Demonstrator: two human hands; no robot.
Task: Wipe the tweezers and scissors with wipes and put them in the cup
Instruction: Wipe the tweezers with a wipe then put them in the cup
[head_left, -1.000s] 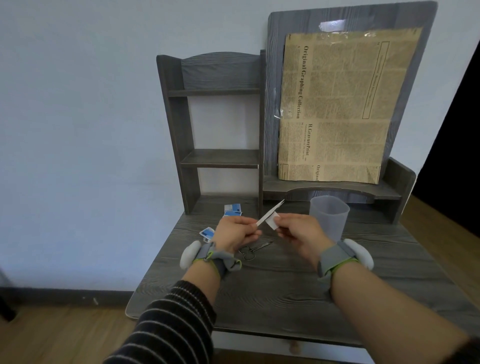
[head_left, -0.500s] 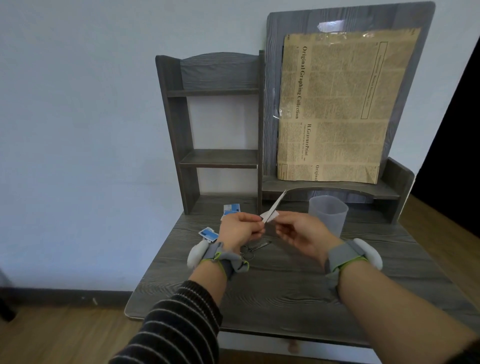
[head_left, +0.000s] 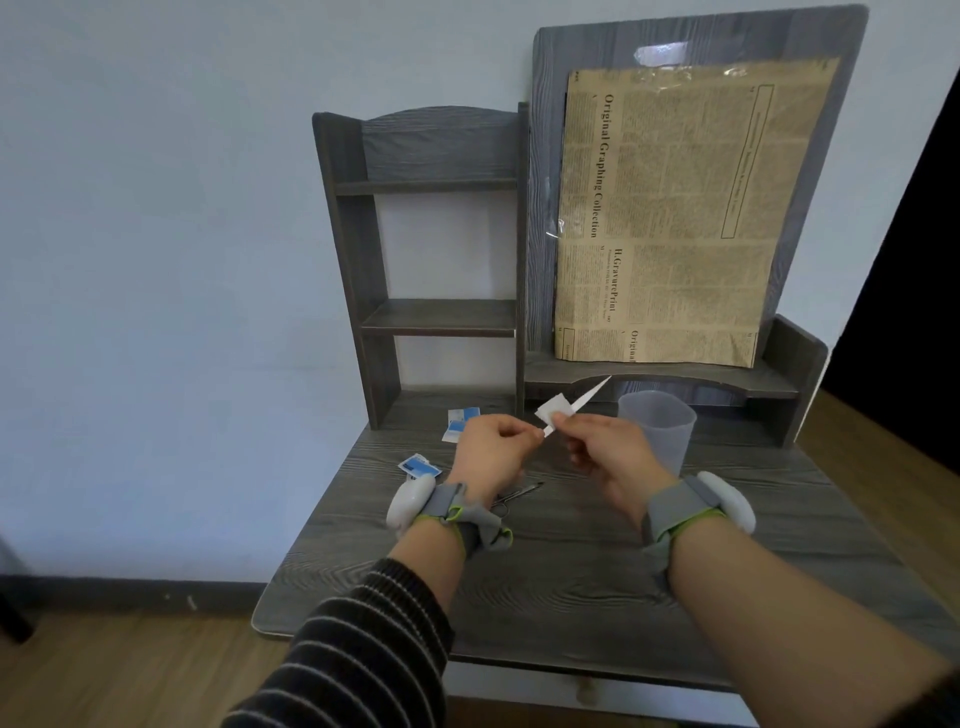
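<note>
- desk (head_left: 571, 597): you work in the air above it, so anything dropped may bounce off the front edge.
- cup (head_left: 657, 431): upright, just behind your right hand. it looks light, and a long wiping stroke could tip it.
- left hand (head_left: 493, 452): fingers curled, pinching the near end of the tweezers. too loose a pinch and the wipe's pull drags them out.
- right hand (head_left: 608, 452): fingertips pinch the wipe around the tweezers' middle. squeeze too hard and the stroke sticks.
- scissors (head_left: 519, 492): lying on the desk beneath your left wrist, apparently unwiped. the wrist strap could sweep them away.
- tweezers (head_left: 589, 397): in the air between your hands, tip pointing up and away. the point may pierce the wipe or prick a finger.
- wipe (head_left: 553, 408): small, and may slide off the tip.
</note>
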